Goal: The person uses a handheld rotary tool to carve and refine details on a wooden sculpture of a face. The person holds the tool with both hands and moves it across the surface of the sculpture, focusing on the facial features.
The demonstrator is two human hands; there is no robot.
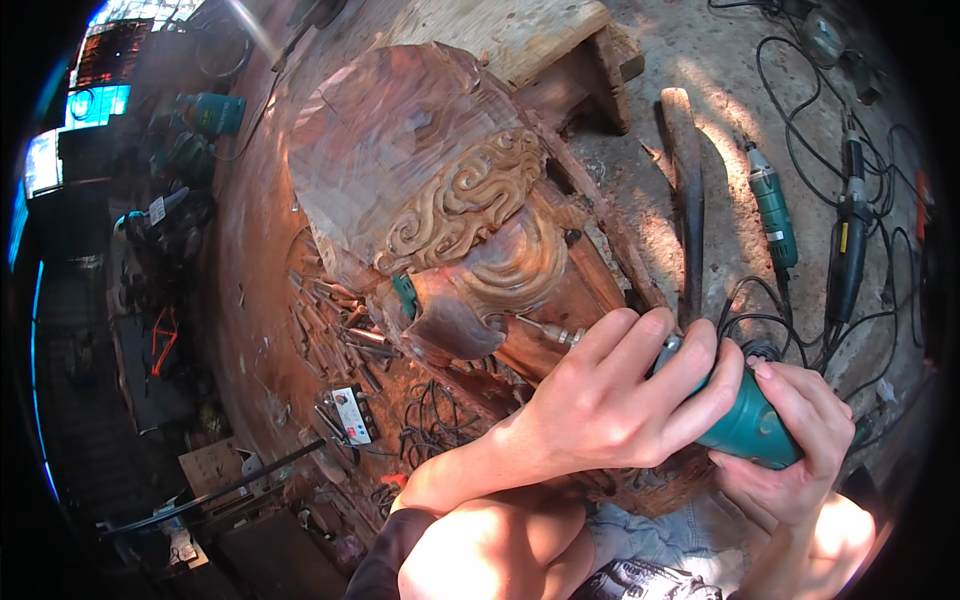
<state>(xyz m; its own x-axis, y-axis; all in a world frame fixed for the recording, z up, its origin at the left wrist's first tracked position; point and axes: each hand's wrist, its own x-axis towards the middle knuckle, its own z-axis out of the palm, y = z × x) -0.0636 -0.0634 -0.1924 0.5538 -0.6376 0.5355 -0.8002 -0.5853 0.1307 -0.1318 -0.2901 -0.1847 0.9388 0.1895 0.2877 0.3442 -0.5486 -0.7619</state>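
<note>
A green die grinder [752, 428] is held in both hands, its metal collet and thin bit pointing up and left. My left hand [625, 395] wraps round the front of the tool, near the collet. Round the rear of the green body, the fingers of my right hand [805, 435] are closed. The bit's tip reaches the lower part of a carved wood block [470, 215]; whether it touches the wood cannot be made out. Swirling scrolls and curved ridges cover the block's middle, and its upper part is a flat, rough-cut face.
A second green grinder [772, 215], a black rotary handpiece [850, 240] and a wooden mallet-like stick [682, 190] lie on the right with tangled cables. Many chisels [335, 315] and a small control box [352, 415] lie left of the block. A wooden bench [500, 40] stands behind.
</note>
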